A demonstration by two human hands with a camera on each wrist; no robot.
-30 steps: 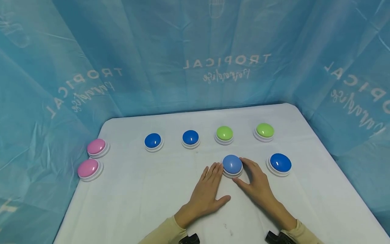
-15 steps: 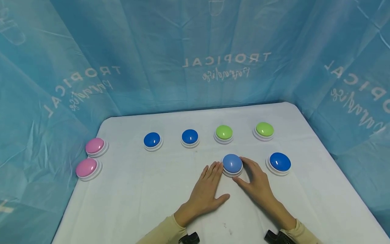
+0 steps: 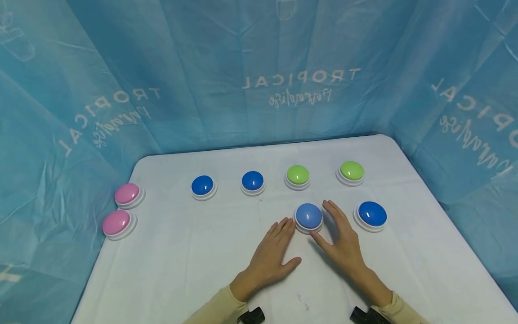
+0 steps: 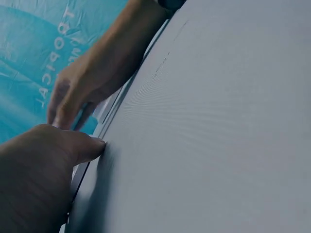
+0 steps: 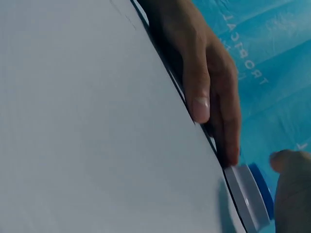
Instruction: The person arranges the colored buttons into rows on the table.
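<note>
A push button with a pale blue dome on a round white base sits on the white table, between both hands. My left hand lies with straight fingers at its left side, the fingertips against or very near the base. On the other side, my right hand has its fingers extended apart from the button, and its thumb is close to the front of the base. In the right wrist view, the button's base shows from the side beside the left fingertips. A darker blue button stands right of my right hand.
Along the back stand two blue buttons and two green buttons. Two pink buttons sit at the left table edge. Blue printed curtains enclose the table's back and sides.
My right fingers have come off the pale blue button's right side and straightened upward, while the thumb stays near its front. The left hand has barely shifted. The button stays in place.
</note>
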